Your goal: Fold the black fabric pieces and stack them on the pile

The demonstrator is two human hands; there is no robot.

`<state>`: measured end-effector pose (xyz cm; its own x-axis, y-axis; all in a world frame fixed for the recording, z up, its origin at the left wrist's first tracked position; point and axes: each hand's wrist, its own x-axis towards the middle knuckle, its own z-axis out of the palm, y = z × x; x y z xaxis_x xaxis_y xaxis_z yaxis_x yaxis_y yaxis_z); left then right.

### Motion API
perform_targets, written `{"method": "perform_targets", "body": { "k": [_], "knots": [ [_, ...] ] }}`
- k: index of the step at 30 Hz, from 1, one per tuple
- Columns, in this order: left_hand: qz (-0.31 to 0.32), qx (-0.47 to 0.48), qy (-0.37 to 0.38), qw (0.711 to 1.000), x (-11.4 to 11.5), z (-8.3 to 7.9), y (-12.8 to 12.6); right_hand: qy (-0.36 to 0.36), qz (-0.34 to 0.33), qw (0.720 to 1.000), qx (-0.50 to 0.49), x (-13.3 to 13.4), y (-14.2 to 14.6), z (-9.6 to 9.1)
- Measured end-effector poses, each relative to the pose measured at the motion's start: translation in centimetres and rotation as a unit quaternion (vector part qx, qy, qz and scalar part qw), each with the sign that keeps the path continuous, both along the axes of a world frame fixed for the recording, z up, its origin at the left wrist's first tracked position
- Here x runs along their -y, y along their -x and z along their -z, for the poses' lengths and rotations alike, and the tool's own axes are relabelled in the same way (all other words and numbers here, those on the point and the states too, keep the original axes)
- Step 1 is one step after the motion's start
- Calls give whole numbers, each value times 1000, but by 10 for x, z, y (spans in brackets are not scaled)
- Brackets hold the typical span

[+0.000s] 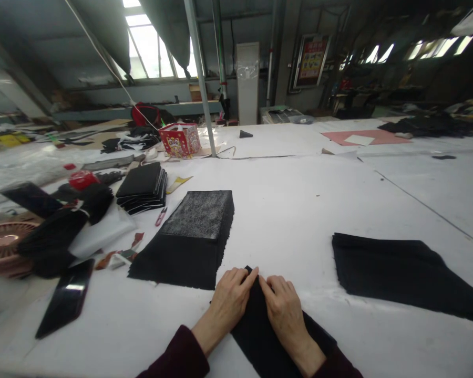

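Observation:
A piece of black fabric (266,341) lies on the white table in front of me, with its narrow end pointing away. My left hand (232,295) is closed on the left side of that end, fingers bent and thumb tucked in close. Opposite it, my right hand (284,308) pinches the right side, its index fingertip almost meeting the left one. Part of the fabric is hidden under both hands. Left of them sits a thick stack of black fabric pieces (181,260) with a speckled grey patch (199,212) on top. Farther right is another pile of black fabric (398,270).
At the left are a smartphone (67,296), a pink-handled thread snipper (161,216), a folded black stack (142,184) and a round copper-coloured fan (6,244). A red patterned box (180,140) stands near a metal pole (203,79). Pink sheeting (339,138) lies far right.

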<state>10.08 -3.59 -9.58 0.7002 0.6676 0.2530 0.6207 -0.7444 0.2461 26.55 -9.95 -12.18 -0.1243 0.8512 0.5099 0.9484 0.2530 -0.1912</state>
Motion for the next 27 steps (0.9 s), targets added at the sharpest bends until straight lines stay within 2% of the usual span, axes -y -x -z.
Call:
{"method": "perform_targets", "body": {
  "k": [15, 27],
  "knots": [
    [-14, 7, 15, 1000, -3, 3, 1, -4, -13, 999, 32, 0, 2, 1],
    [-30, 7, 21, 999, -3, 7, 1, 3, -19, 1000, 22, -1, 2, -5]
  ]
}}
